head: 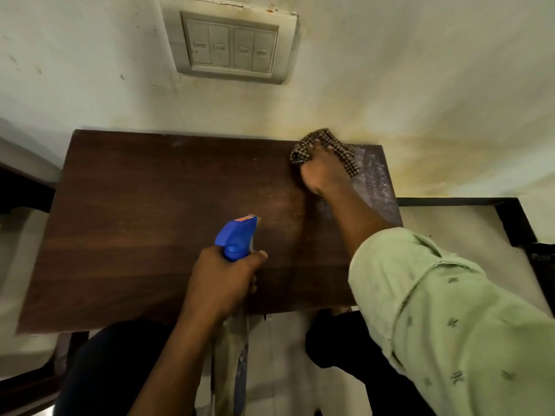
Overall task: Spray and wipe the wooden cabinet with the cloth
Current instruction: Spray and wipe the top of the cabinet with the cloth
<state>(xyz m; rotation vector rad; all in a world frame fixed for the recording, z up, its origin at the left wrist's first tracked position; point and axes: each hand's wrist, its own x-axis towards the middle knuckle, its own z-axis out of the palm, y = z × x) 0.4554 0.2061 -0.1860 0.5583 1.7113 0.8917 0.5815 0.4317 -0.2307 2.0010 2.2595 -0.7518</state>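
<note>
The dark wooden cabinet top (144, 211) fills the middle of the view, its back edge against the wall. My left hand (222, 280) grips the neck of a spray bottle with a blue trigger head (238, 235) above the cabinet's front middle, nozzle pointing away from me. My right hand (322, 171) presses a bunched, dark checked cloth (303, 150) onto the far right corner. A strip of wet foamy droplets (377, 181) lies along the right edge beside that hand. The bottle's body hangs below the front edge, mostly hidden by my wrist.
A white switch plate (229, 46) with several switches is on the stained wall above the cabinet. A dark-edged ledge (507, 211) runs to the right. Dark furniture (24, 190) stands at the left. My green sleeve (450, 310) covers the lower right.
</note>
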